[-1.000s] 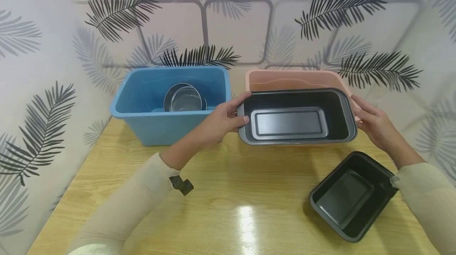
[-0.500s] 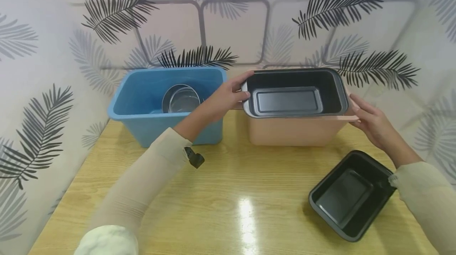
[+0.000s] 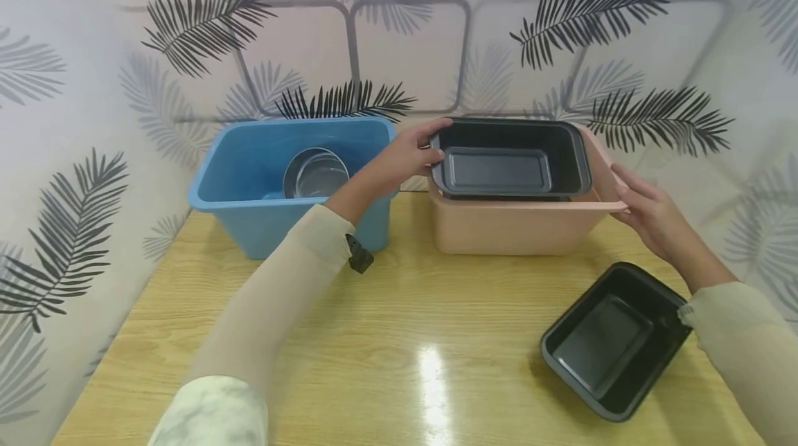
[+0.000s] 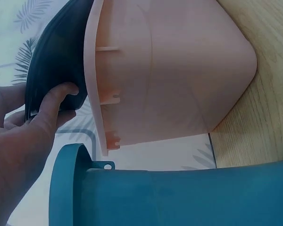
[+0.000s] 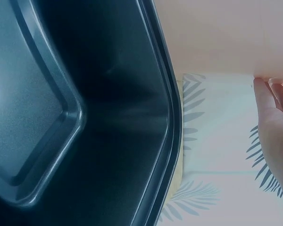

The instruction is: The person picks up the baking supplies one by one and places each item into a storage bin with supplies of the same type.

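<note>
A long dark loaf pan point(image 3: 499, 170) lies partly inside the pink bin point(image 3: 505, 231), its left end above the rim. My left hand point(image 3: 405, 155) pinches that end, thumb on the near side, as the left wrist view shows on the pan point(image 4: 56, 61). My right hand point(image 3: 651, 210) grips the pink bin's right rim; in the right wrist view that hand point(image 5: 276, 122) is at the right edge, partly cut off. A shorter dark loaf pan point(image 3: 601, 345) rests on the table below my right wrist and fills much of the right wrist view.
To the left stands a blue bin point(image 3: 274, 228) with round metal tins point(image 3: 318, 176) inside. Both bins stand on the wooden table point(image 3: 374, 335), close to the leaf-patterned wall behind point(image 3: 405, 51).
The long pan has moved back from in front of the pink bin, over it, then down and slightly left into its opening. My right hand has stayed at the bin's rim.
</note>
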Motion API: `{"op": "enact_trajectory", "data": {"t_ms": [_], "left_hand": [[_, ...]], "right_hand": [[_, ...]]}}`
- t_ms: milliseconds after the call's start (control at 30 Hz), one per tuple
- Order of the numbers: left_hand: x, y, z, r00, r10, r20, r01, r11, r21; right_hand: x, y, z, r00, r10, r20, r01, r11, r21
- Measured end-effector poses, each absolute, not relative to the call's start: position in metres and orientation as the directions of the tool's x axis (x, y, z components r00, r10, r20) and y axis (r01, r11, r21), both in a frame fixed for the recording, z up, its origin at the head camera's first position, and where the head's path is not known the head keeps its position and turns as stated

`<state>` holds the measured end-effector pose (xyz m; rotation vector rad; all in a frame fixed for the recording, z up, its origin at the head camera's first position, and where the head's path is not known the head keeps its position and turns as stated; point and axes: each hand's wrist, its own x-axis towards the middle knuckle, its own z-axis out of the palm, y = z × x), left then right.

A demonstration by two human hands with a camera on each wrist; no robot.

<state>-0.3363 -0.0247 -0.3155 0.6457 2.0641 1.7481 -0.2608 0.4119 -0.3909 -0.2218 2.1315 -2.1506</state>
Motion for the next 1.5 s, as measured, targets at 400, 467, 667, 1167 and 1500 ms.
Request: {"op": "enact_trajectory", "data": {"t_ms": [400,467,667,1167,1500], "left_hand": [[-0.361,-0.002,-0.324,-0.810,0.587,0.008,0.151,0.195,0.969],[-0.366,0.003,-0.326,-0.805,0.593,0.010,0.173,0.218,0.960],[-0.375,0.015,-0.330,-0.770,0.638,-0.018,0.202,0.270,0.941],[-0.398,0.036,-0.328,-0.707,0.697,-0.120,0.227,0.384,0.895],[-0.399,0.044,-0.328,-0.748,0.631,-0.206,0.066,0.379,0.923]], "right_hand": [[-0.260,0.411,-0.388,-0.986,-0.168,0.016,-0.018,0.010,-1.000],[-0.259,0.412,-0.389,-0.987,-0.160,0.012,-0.014,0.014,-1.000],[-0.259,0.413,-0.393,-0.984,-0.177,0.024,-0.023,-0.008,-1.000],[-0.258,0.416,-0.393,-0.978,-0.201,0.054,-0.043,-0.059,-0.997],[-0.257,0.412,-0.393,-0.980,-0.188,0.060,-0.044,-0.087,-0.995]]}}
